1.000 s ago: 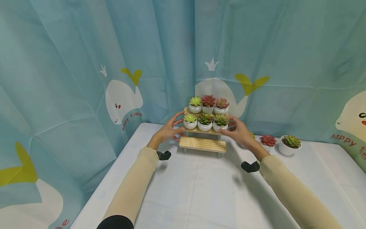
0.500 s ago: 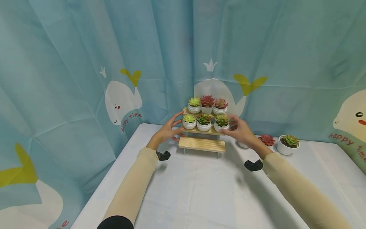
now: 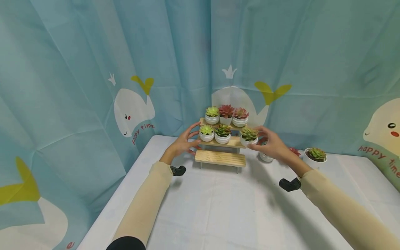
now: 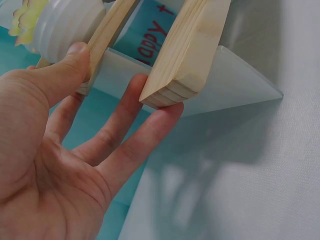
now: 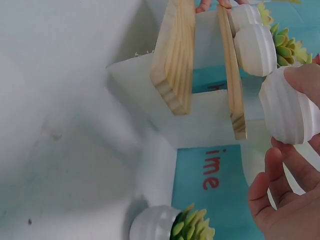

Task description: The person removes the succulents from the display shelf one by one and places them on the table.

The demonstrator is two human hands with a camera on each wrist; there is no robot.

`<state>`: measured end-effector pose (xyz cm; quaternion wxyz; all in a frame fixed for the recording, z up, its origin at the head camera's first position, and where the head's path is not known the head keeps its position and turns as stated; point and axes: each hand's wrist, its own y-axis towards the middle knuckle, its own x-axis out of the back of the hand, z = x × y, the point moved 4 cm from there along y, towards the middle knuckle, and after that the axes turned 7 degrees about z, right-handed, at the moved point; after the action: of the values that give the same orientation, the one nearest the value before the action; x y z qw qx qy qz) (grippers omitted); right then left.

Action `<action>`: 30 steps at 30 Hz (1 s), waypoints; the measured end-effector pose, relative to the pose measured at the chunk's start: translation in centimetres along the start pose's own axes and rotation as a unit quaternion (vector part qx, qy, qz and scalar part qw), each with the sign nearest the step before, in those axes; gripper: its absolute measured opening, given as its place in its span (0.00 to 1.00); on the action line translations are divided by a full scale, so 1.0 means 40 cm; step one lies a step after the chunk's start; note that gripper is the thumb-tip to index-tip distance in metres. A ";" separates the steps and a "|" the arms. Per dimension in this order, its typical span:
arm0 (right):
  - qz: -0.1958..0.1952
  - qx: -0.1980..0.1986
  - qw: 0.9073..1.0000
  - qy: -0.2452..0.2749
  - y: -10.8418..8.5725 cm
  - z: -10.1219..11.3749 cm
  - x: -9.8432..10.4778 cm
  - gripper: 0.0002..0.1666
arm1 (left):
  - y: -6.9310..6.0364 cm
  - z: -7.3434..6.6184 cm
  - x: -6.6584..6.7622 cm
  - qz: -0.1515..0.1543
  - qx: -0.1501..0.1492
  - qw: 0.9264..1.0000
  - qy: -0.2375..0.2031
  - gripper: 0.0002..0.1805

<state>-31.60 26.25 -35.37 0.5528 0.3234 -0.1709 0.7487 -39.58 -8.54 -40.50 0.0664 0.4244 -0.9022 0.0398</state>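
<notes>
The grip of the right hand (image 3: 273, 146) is closed on a potted plant (image 3: 249, 134), held just off the middle shelf's right end; the wooden stand (image 3: 220, 158) is touched by the left hand (image 3: 182, 142), fingers spread.

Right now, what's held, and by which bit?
The right hand holds a green succulent by its white pot; the left hand holds the wooden stand by one end.

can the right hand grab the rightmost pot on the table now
Probably not yet: the right hand is holding another pot. Nothing seems to block the rightmost pot, so freeing that hand should do.
</notes>
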 end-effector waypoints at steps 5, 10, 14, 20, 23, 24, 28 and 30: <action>-0.003 0.008 1.000 -0.019 -0.021 0.000 0.013 0.43 | 0.000 0.000 0.000 0.000 0.000 1.000 -0.003 0.43; -0.003 0.005 1.000 -0.020 -0.039 0.003 0.023 0.42 | 0.000 -0.002 0.000 -0.001 0.000 1.000 -0.004 0.43; -0.002 0.007 1.000 -0.021 -0.052 -0.001 0.029 0.41 | -0.001 -0.003 -0.001 -0.003 0.001 1.000 0.000 0.43; -0.005 0.013 1.000 -0.027 -0.074 -0.009 0.032 0.39 | -0.003 -0.004 0.000 -0.005 0.000 1.000 0.003 0.43; -0.007 0.011 1.000 -0.024 -0.090 -0.015 0.031 0.39 | -0.001 -0.003 -0.001 -0.005 0.002 1.000 0.002 0.43; -0.008 0.010 1.000 -0.021 -0.095 -0.017 0.031 0.39 | 0.000 -0.002 -0.001 -0.005 0.002 1.000 0.002 0.43; -0.008 0.009 1.000 -0.020 -0.118 -0.028 0.028 0.39 | 0.002 -0.001 -0.001 -0.006 0.003 1.000 -0.001 0.43; -0.010 0.008 1.000 -0.022 -0.129 -0.036 0.026 0.39 | 0.002 0.000 -0.001 -0.006 0.003 1.000 -0.001 0.43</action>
<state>-27.37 29.59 -36.26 0.5537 0.3460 -0.1739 0.7372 -39.61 -8.45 -40.49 0.0640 0.4301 -0.8996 0.0415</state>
